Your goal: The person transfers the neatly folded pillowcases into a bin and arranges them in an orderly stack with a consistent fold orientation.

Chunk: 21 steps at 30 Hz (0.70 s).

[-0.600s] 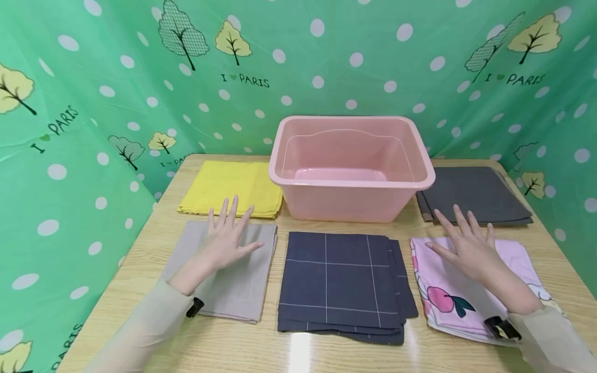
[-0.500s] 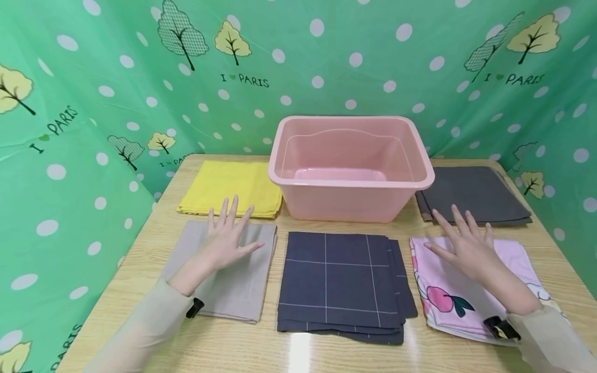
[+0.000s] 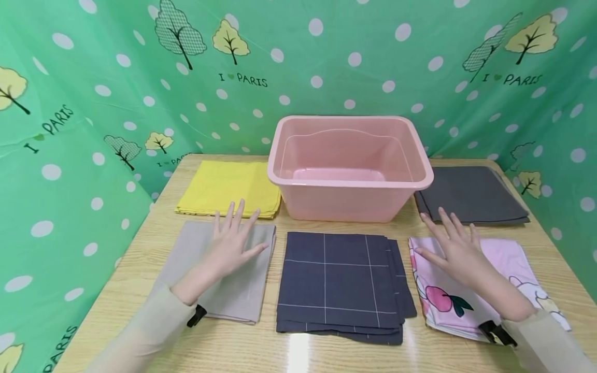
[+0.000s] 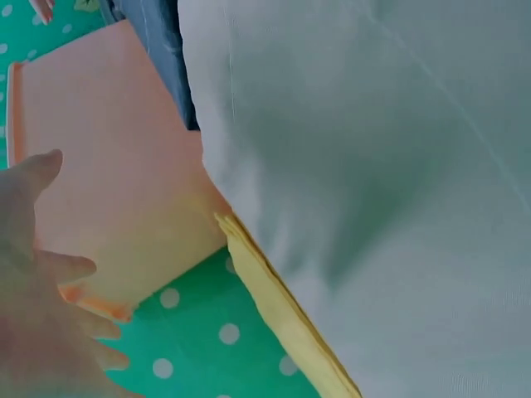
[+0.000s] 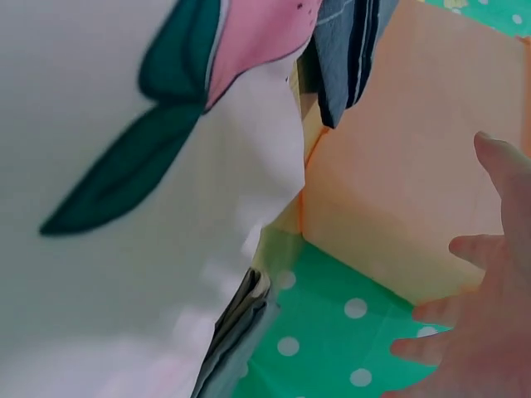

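My left hand [image 3: 229, 249] hovers with fingers spread over a folded light grey cloth [image 3: 186, 259], holding nothing. Spread in the same way, my right hand [image 3: 459, 254] is above a folded pink cloth [image 3: 506, 254] with a peach print, its fingertips near a folded dark grey cloth [image 3: 471, 191]. Between the hands lies a folded navy cloth [image 3: 340, 285] with thin white grid lines. The wrist views show the left fingers [image 4: 62, 265] and the right fingers [image 5: 477, 249] apart from the cloths.
A pink plastic tub [image 3: 345, 202] stands at the back middle of the wooden table [image 3: 242, 349]; nothing shows inside it. A folded yellow cloth [image 3: 228, 184] lies to its left. Behind and beside the table hangs a green dotted curtain [image 3: 326, 62].
My left hand has shifted slightly right, and my right hand has shifted slightly left. The cloths and the tub stay in place; the head view has turned a little.
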Tool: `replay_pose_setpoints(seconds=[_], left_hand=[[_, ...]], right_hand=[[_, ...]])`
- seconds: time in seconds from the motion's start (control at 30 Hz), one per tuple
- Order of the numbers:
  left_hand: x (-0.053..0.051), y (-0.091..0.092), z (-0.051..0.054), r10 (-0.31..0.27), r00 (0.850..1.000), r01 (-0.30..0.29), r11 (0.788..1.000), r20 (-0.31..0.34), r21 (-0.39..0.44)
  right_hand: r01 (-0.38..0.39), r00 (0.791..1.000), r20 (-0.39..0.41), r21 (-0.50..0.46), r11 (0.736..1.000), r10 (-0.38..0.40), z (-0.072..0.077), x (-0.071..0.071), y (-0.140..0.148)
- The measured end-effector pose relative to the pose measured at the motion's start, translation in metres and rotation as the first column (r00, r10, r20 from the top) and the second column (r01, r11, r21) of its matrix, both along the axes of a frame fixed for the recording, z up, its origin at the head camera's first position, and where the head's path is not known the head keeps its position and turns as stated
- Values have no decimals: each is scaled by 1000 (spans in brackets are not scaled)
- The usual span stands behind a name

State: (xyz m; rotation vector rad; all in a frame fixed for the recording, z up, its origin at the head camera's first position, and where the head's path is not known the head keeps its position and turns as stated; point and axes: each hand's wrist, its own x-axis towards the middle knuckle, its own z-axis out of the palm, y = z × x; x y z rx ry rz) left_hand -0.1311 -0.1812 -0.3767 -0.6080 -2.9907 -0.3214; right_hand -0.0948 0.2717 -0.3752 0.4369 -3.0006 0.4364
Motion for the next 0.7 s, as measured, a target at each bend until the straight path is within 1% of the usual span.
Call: replay_pose_setpoints(seconds=[0.07,0.2,0.33,0.4,0.5,0.57,0.7], left_hand=[[2,2,0,-2,1000,2,1000,13,17],[8,8,0,-11,999,7,996,50,90],[13,14,-1,-27,996,13,985,81,174],[14,17,-2,-43,993,18,974,106,226],[17,21,-2,-64,985,11,949,159,315],[20,24,-1,-72,976,-7,932,205,363],[27,28,-2,-83,958,-45,901,274,432]], right_hand=[[-16,1000,-7,-16,1000,16,-1,1,-2],[-46,999,-11,-57,997,46,-2,3,-8],[-67,998,4,-108,992,68,-2,5,-14],[-68,997,29,-154,986,74,-2,6,-15],[-48,992,100,-231,972,72,-2,6,-18],[-27,987,144,-272,962,69,-4,6,-18],[-13,979,186,-328,945,78,-7,9,-21]])
